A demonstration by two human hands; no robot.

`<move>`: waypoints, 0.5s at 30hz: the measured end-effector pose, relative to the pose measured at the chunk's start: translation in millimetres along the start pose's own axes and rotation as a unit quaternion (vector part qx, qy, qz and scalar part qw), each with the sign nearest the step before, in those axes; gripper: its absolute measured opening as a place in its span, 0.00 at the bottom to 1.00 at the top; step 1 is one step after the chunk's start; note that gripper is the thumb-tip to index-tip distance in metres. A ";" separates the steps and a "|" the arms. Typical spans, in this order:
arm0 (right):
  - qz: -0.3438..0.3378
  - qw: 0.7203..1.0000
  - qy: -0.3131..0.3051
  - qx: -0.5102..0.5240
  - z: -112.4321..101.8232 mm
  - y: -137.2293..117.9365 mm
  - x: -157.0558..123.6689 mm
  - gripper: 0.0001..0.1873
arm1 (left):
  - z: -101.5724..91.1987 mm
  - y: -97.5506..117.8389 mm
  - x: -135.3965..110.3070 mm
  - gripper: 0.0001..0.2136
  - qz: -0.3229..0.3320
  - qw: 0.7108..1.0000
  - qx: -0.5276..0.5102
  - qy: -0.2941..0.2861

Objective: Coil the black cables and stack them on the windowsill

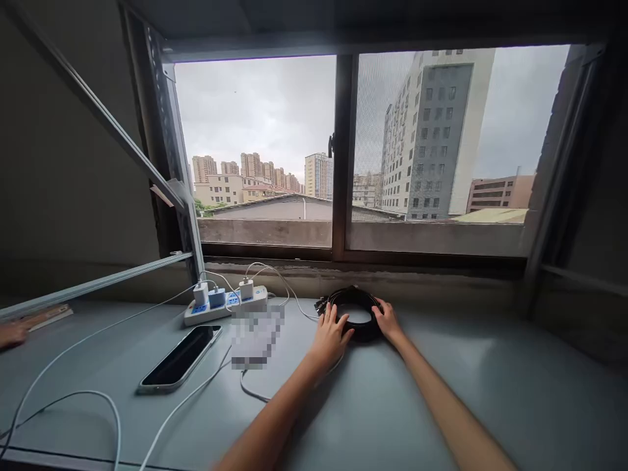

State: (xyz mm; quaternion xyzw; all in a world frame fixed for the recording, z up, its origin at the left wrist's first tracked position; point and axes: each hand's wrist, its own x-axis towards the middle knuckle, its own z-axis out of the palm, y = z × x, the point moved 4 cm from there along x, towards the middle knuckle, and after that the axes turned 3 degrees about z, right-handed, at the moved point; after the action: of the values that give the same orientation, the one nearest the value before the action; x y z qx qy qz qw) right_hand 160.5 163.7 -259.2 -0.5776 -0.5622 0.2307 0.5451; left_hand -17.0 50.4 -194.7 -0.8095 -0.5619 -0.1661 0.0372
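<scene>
A coil of black cable (362, 335) lies on the grey-blue table below the window, with cable ends or plugs bunched at its upper left. My left hand (330, 340) grips its left side, the fingers spread over the top and the thumb near the front. On the opposite side, my right hand (387, 320) curls around the coil, thumb and fingers against its outer edge. My palms hide parts of the coil. A thin pale cable passes under my left wrist.
Left of the coil stand a white power strip (189, 319) with several plugged-in chargers, a phone (179, 360) lying flat, and a blurred-out object (255, 337). White cables (115, 409) loop across the left side. Another person's hand (12, 335) shows at the far left. A metal frame (193, 242) surrounds the window.
</scene>
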 end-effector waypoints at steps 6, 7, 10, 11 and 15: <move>0.038 0.998 0.018 -0.036 -2.1 -3.6 -4.3 0.16 | 1.0 -0.6 1.6 0.22 -0.017 0.999 0.028 -0.019; 0.043 0.998 0.017 -0.040 -2.4 -4.3 -4.9 0.16 | 0.5 -0.7 1.7 0.22 -0.016 0.999 0.034 -0.022; 0.054 0.997 0.008 -0.051 -3.2 -6.2 -6.5 0.17 | -1.1 -0.9 1.4 0.22 -0.014 0.999 0.046 -0.027; 0.057 0.997 0.005 -0.056 -3.5 -6.7 -6.9 0.17 | -1.4 -0.8 1.1 0.22 -0.014 0.998 0.047 -0.027; 0.059 0.995 -0.008 -0.074 -5.3 -8.1 -7.9 0.17 | -1.8 0.4 0.4 0.22 -0.011 0.999 0.047 -0.023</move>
State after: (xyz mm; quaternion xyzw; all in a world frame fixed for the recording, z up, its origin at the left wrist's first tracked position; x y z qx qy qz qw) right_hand 159.9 152.8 -253.1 -0.6467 -0.5468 0.2253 0.4817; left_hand -16.9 50.2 -192.8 -0.8043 -0.5786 -0.1216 0.0601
